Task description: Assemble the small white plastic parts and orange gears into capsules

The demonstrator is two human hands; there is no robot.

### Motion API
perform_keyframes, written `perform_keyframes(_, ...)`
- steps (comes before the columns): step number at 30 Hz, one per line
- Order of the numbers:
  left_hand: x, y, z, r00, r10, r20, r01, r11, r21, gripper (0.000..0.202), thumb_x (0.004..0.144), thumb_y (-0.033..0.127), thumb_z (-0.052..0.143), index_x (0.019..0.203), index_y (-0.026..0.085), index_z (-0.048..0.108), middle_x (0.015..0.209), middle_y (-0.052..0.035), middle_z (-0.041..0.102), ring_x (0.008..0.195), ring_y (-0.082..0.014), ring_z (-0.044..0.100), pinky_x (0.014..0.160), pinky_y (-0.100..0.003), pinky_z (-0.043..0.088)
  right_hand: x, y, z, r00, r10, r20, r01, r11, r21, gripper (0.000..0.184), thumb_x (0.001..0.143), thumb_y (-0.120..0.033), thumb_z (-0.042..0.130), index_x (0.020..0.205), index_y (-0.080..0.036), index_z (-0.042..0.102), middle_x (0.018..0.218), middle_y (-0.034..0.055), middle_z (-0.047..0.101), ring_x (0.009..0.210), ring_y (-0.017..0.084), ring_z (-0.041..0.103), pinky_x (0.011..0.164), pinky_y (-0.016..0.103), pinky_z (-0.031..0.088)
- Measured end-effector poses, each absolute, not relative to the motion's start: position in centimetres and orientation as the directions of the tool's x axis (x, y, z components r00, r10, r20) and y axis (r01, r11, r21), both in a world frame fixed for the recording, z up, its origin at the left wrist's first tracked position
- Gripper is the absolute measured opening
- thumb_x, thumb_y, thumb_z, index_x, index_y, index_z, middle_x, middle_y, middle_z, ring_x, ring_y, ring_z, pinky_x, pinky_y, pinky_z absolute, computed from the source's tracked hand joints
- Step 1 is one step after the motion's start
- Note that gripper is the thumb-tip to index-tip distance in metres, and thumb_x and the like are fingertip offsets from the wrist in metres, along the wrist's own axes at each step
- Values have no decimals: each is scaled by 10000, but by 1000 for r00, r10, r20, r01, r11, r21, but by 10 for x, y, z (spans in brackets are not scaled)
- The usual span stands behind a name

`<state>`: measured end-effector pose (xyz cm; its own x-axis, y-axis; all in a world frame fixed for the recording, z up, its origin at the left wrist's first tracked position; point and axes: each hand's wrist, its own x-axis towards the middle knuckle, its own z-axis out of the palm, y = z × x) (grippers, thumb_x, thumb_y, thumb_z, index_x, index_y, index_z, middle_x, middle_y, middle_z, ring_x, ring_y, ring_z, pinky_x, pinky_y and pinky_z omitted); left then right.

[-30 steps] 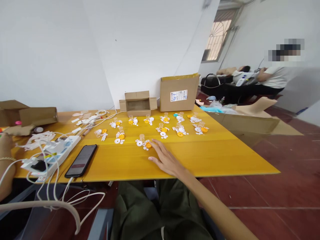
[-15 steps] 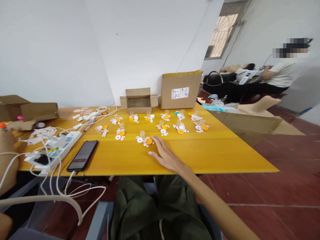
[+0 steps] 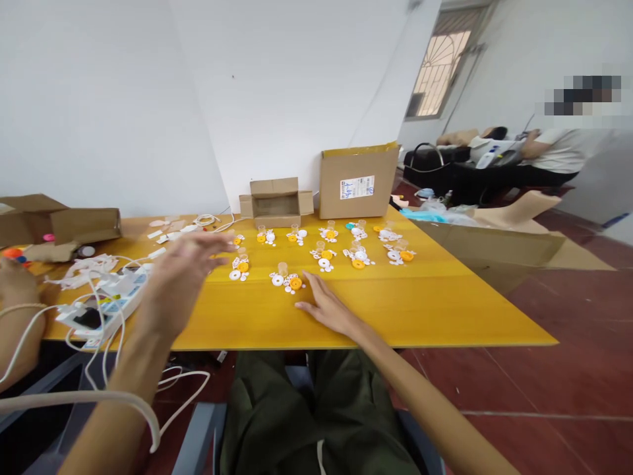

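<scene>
Plastic gears point(image 3: 287, 282), white and orange, lie piled mid-table point(image 3: 445, 310). Right hand point(image 3: 329, 309) lies flat and empty, just right of them. Left hand point(image 3: 180, 277) is spread mid-air, holding nothing. Gears look light, stiff, easily scattered; pinch by rims.

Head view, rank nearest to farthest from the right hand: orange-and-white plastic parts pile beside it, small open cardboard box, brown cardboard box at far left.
1. Orange-and-white plastic parts pile: just left of the right hand, near centre.
2. Small open cardboard box: back of the table, by the wall.
3. Brown cardboard box: far left end.
</scene>
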<state>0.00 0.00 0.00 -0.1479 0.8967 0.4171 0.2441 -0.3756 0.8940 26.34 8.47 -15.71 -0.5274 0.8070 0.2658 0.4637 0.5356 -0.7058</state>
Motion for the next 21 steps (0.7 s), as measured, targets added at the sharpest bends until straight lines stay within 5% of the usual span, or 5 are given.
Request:
perform_keyframes(3, 23, 35, -45, 16, 946, 325, 298, -315, 901, 356, 850, 477, 666, 1086, 211, 661, 1231, -83, 660, 1182, -264, 591, 1043, -446, 463, 257, 93, -159, -524, 811, 259, 478, 532, -699, 740, 909, -432, 605, 1537, -264, 253, 1542, 151, 404, 1446, 267, 390, 1190, 484, 338)
perform_keyframes(9, 48, 95, -124, 65, 956, 288, 508, -280, 815, 492, 781, 432, 733, 1198, 219, 581, 1322, -102, 559, 1316, -280, 488, 1148, -432, 361, 242, 109, -162, -499, 818, 285, 456, 528, -716, 705, 885, -397, 635, 1504, -263, 326, 1486, 141, 474, 1416, 269, 434, 1167, 481, 367)
perform_keyframes(21, 55, 121, -148, 247, 929, 275, 398, -357, 845, 507, 856, 482, 657, 1275, 228, 525, 1358, -120, 540, 1262, -283, 549, 1053, -434, 477, 240, 123, -164, -490, 799, 349, 437, 572, -694, 494, 880, -273, 624, 1355, -256, 491, 1302, 102, 618, 1250, 249, 573, 1080, 458, 454)
